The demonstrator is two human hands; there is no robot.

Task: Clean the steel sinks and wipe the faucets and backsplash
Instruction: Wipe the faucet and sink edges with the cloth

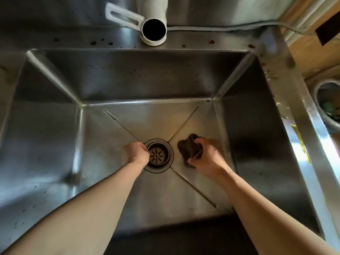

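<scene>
Both hands are down on the floor of the steel sink (55,126). At left, the left hand (137,152) curls its fingers at the rim of the drain strainer (157,155), seemingly pinching its edge, though blur hides the grip. Lifting it straight up would keep grit out of the drain. Just right of the drain, the right hand (207,156) clutches a bunched dark cloth (189,149) against the sink floor; flattening it would wipe the creases better. The white faucet (153,21) stands behind. No brand or writing is legible.
</scene>
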